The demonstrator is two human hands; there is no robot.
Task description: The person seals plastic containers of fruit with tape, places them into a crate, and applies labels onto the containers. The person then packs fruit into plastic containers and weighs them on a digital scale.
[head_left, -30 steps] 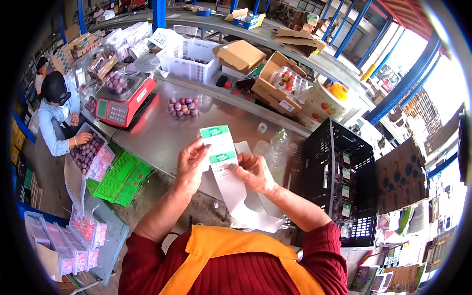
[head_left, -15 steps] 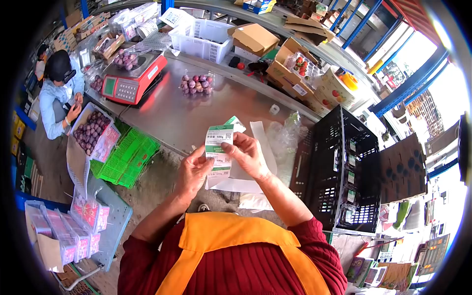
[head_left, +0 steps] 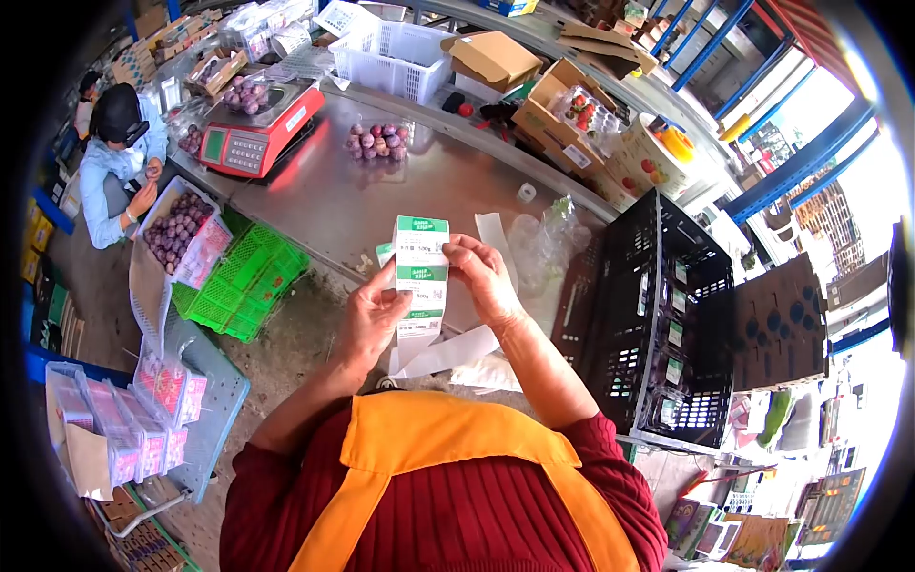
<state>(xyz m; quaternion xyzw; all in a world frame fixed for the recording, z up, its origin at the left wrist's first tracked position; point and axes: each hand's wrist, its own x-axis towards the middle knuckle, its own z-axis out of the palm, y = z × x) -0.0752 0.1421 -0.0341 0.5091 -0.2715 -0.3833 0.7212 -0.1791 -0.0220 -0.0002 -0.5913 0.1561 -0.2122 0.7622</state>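
A strip of green-and-white printed labels [head_left: 420,276] hangs upright between my two hands, with its paper tail curling below. My left hand [head_left: 370,319] pinches the strip's left edge near the middle. On the upper right edge, my right hand [head_left: 484,276] grips it between thumb and fingers. Beyond the strip, a clear pack of purple plums [head_left: 377,143] sits on the metal table [head_left: 295,224]. A blank strip of backing paper [head_left: 494,232] lies just past my right hand, beside crumpled clear plastic [head_left: 551,238].
A red weighing scale [head_left: 253,143] with plums on top stands at the far left, near a co-worker [head_left: 119,162]. Green crates [head_left: 243,286] and a plum-filled crate [head_left: 181,234] are at left. A black crate [head_left: 658,324] holding labelled packs stands at right.
The label strip is now straighter and spread out, its printed face turned toward me. My right hand has moved slightly up and out to the strip's right edge.
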